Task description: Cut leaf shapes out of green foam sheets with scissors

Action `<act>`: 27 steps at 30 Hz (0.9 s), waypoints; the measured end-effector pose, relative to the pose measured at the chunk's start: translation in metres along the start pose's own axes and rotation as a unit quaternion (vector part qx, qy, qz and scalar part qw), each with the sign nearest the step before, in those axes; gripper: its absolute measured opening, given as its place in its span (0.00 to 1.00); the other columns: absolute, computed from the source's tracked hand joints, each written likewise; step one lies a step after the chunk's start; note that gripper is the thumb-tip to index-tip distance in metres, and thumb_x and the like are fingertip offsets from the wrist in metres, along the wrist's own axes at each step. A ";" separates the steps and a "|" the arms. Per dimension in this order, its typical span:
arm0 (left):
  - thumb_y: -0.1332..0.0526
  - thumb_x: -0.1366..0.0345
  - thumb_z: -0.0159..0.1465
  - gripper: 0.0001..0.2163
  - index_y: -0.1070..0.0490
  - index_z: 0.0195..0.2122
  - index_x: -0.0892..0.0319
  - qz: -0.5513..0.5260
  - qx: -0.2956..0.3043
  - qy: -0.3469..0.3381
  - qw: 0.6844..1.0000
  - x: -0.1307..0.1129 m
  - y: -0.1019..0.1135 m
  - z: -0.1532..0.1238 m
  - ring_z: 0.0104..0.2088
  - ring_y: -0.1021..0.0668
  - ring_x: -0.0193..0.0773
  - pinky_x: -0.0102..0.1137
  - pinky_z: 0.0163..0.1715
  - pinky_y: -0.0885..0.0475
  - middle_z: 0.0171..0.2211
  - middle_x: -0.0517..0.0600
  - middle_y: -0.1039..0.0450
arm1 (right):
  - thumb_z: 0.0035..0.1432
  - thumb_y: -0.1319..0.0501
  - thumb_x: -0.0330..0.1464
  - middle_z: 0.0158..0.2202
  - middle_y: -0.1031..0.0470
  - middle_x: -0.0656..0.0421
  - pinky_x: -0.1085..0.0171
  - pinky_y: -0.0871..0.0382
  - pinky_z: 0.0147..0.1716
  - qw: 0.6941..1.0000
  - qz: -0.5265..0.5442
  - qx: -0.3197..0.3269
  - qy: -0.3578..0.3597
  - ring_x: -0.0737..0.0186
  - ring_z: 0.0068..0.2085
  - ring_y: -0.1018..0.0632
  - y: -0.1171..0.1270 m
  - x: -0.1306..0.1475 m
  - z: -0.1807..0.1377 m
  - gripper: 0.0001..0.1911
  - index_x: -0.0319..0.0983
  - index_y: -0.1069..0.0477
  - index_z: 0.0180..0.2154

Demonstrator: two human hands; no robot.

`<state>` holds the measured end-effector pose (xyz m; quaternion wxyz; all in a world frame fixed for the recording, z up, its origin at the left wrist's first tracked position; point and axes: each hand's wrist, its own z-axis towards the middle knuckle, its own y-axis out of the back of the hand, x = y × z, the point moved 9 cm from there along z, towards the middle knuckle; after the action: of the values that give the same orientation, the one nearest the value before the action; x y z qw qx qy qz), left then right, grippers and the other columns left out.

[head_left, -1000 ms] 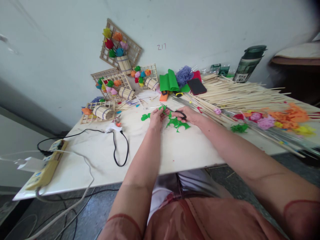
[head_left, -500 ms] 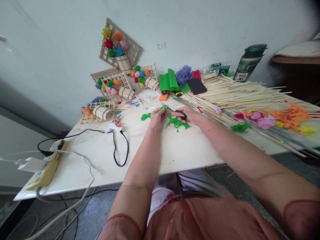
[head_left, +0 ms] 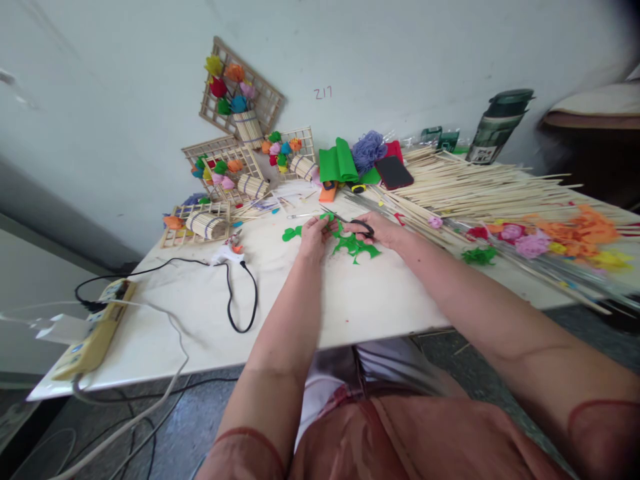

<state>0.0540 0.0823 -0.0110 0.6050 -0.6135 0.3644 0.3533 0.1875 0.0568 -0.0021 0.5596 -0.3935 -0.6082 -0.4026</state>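
My right hand (head_left: 376,230) is closed round the black handles of a pair of scissors (head_left: 367,227), whose blades point left and away from me. The blade tips are beside a small green paper piece (head_left: 327,217), which my left hand (head_left: 316,236) pinches between its fingers. Part of that piece is covered by the fingers. Under and between the hands lie green paper scraps (head_left: 356,247) with curved cut-outs. Left of my left hand rest a few rounded green cut pieces (head_left: 290,234).
Stick frames with paper flowers (head_left: 240,83) stand at the back left. A white glue gun (head_left: 227,255) and a power strip (head_left: 95,330) lie left. At the back are green paper (head_left: 337,161), purple yarn (head_left: 369,151) and a phone (head_left: 395,172); thin sticks (head_left: 480,183) and coloured scraps (head_left: 580,230) spread right.
The scissors' blades have shifted slightly by the green piece and look a little wider apart. Both hands stay in nearly the same place.
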 end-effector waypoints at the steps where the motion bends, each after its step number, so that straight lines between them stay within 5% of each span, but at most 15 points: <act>1: 0.32 0.71 0.50 0.10 0.35 0.22 0.60 0.000 -0.003 0.001 1.000 0.000 0.000 0.000 0.24 0.23 0.32 0.28 0.30 0.28 0.21 0.46 0.26 | 0.51 0.31 0.35 0.15 0.37 0.65 0.74 0.53 0.09 1.000 0.000 0.001 -0.001 0.78 0.13 0.42 0.000 0.000 -0.001 0.13 0.34 0.31 0.26; 19: 0.40 0.70 0.52 0.03 0.32 0.22 0.60 0.023 -0.018 -0.005 1.000 0.003 0.009 0.009 0.23 0.25 0.31 0.26 0.29 0.31 0.21 0.48 0.27 | 0.50 0.29 0.35 0.13 0.39 0.65 0.73 0.57 0.09 0.999 -0.011 0.002 -0.030 0.78 0.12 0.43 -0.005 0.005 -0.006 0.15 0.33 0.30 0.23; 27: 0.38 0.71 0.52 0.04 0.34 0.23 0.61 0.004 -0.012 0.002 1.000 0.000 0.006 0.005 0.27 0.21 0.36 0.32 0.37 0.27 0.23 0.48 0.25 | 0.47 0.28 0.41 0.13 0.38 0.65 0.72 0.55 0.09 0.999 -0.036 -0.015 -0.019 0.77 0.12 0.43 0.008 0.005 -0.003 0.18 0.34 0.29 0.24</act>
<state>0.0493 0.0877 -0.0142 0.5954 -0.6200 0.3635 0.3591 0.1954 0.0573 0.0036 0.5271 -0.3873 -0.6261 -0.4244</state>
